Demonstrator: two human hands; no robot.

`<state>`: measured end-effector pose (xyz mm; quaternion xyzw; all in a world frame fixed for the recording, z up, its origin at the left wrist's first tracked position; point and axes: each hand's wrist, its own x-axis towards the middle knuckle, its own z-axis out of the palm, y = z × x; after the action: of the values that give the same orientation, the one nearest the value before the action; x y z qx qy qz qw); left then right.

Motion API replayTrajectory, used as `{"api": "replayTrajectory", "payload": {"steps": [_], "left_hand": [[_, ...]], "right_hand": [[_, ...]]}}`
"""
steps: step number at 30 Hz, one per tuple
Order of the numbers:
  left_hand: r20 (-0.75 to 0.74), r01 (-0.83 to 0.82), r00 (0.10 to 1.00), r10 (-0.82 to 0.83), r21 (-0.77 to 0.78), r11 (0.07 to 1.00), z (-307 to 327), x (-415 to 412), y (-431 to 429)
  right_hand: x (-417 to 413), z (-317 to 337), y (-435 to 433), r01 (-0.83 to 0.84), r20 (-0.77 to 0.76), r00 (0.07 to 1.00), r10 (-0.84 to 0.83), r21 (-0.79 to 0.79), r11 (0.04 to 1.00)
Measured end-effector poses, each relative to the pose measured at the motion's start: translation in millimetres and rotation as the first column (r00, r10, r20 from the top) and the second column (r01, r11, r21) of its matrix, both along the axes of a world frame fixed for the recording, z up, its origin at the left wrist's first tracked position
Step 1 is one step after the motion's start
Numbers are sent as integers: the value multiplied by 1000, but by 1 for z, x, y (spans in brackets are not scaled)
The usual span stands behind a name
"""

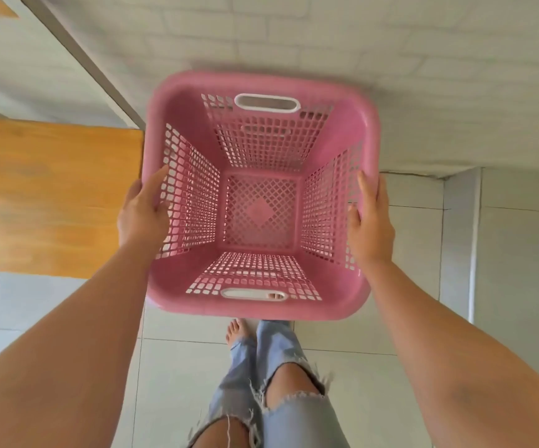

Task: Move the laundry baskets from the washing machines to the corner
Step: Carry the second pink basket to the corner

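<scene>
A pink plastic laundry basket (pixel 260 202) with latticed walls and two white-rimmed handle slots hangs in the air in front of me, upright and with nothing inside. My left hand (pixel 142 215) grips its left rim, thumb over the edge. My right hand (pixel 370 224) holds the right rim the same way. The basket sits above the tiled floor, close to a white brick wall. No washing machine is in view.
A wooden tabletop (pixel 51 195) juts in from the left, touching the basket's left side in the picture. The white brick wall (pixel 391 76) meets a side wall in a corner (pixel 445 179) at the right. Pale floor tiles (pixel 374 334) and my legs in torn jeans (pixel 281 383) lie below.
</scene>
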<state>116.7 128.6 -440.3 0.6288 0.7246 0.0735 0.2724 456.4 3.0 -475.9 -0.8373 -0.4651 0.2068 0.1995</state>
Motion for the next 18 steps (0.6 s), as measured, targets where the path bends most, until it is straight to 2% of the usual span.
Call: {"api": "replayTrajectory", "payload": {"steps": [3, 6, 8, 12, 15, 18], "left_hand": [[-39, 27, 999, -29, -35, 999, -17, 0, 5], [-45, -18, 999, 14, -74, 997, -28, 4, 8], [-16, -31, 999, 29, -143, 989, -32, 9, 9], [1, 206, 977, -215, -297, 932, -31, 23, 0], [-97, 250, 948, -302, -356, 900, -27, 26, -12], [-154, 301, 917, -368, -339, 892, -12, 31, -29]], "right_hand": [[3, -15, 4, -26, -2, 1000, 26, -65, 998], [1, -24, 2, -57, -19, 998, 54, -219, 974], [-4, -30, -2, -132, -26, 991, 131, -343, 930], [-17, -34, -14, -210, 7, 970, 245, -489, 847], [-26, -23, -20, -174, 27, 976, 214, -490, 854], [-33, -1, -28, -183, 64, 969, 239, -464, 867]]}}
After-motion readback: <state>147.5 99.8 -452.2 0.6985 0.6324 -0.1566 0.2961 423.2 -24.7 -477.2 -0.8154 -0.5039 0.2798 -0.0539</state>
